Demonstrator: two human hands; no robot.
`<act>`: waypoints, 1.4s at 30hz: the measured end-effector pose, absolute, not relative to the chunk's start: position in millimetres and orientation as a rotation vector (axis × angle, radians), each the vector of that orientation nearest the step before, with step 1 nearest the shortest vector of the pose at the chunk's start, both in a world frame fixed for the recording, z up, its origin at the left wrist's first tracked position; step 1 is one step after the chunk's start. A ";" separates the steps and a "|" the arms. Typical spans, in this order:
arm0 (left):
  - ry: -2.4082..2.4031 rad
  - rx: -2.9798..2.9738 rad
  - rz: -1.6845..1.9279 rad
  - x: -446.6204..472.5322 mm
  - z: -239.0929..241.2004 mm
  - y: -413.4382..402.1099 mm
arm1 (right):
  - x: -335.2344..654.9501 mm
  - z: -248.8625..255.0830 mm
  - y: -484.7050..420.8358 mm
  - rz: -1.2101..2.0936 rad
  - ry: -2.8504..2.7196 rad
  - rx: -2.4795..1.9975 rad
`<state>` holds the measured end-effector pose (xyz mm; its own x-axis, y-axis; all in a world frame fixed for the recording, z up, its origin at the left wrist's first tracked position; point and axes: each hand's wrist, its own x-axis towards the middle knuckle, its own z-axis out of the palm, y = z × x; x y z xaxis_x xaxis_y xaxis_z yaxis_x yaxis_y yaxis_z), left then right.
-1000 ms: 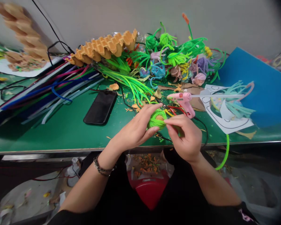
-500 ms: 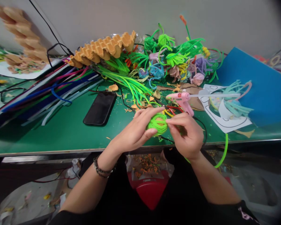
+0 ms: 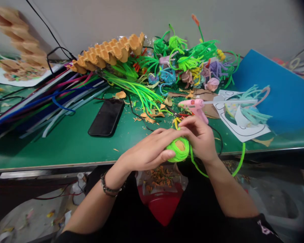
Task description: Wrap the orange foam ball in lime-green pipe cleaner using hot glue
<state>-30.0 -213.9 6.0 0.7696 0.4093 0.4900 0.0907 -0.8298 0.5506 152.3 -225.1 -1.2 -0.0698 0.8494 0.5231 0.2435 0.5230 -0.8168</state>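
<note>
My left hand (image 3: 148, 150) is closed round a small cup-shaped piece wrapped in bright green pipe cleaner (image 3: 183, 155), over the table's front edge. A tan, cardboard-like centre shows through the green coils. On the far right side of that piece, my right hand (image 3: 202, 140) has thumb and fingers pinched together at the green pipe cleaner, with the fingertips partly hidden. A loose length of the pipe cleaner (image 3: 241, 163) loops below my right wrist and up to the table edge.
Beyond my right hand lies a pink glue gun (image 3: 196, 105) with a clear glue stick. A black phone (image 3: 106, 117) rests to the left. Green pipe cleaners (image 3: 134, 88), egg-carton trays (image 3: 111, 52), paper scraps, a blue sheet (image 3: 263, 84) and a red bin (image 3: 164, 206) surround me.
The wrapped piece has shifted slightly right and towards me, and its tan centre is turned more into view. My right hand has moved from its side to its far edge.
</note>
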 end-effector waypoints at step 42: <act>0.785 2.555 1.007 -40.3 6.7 -205.8 | 192.4 28.4 -238.2 0.075 -1.594 -1.462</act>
<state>-40.3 -205.8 6.7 0.6083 0.5812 0.5406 0.3828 -0.8114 0.4417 192.4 -238.2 28.4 0.1526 0.8044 0.5742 0.7468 0.2867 -0.6001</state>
